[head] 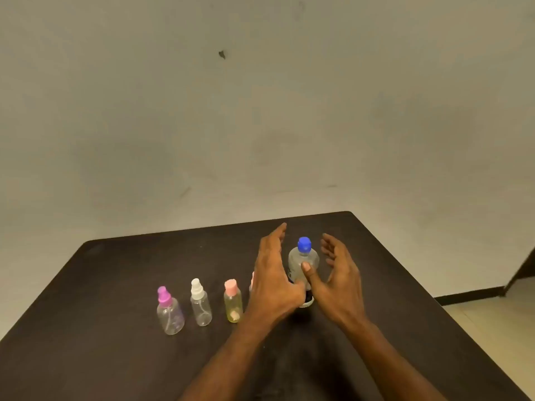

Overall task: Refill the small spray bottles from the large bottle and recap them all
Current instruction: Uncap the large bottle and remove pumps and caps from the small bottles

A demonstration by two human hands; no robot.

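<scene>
Dark worktop (115, 285), large clear bottle (301, 263) with blue cap (304, 244) stood upright at centre right, flanked by left hand (275, 282) and right hand (338, 282), fingers spread and relaxed, nothing gripped, right thumb laid against the bottle, purple-capped spray bottle (170, 312), white-capped spray bottle (201, 303) and pink-capped bottle (233, 302) ranged in a row to the left, a fourth largely hidden behind the left hand.

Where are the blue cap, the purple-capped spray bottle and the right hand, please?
blue cap (304, 244): head view, cap's side.
purple-capped spray bottle (170, 315): head view, clear body.
right hand (337, 280): head view, palm.
</scene>
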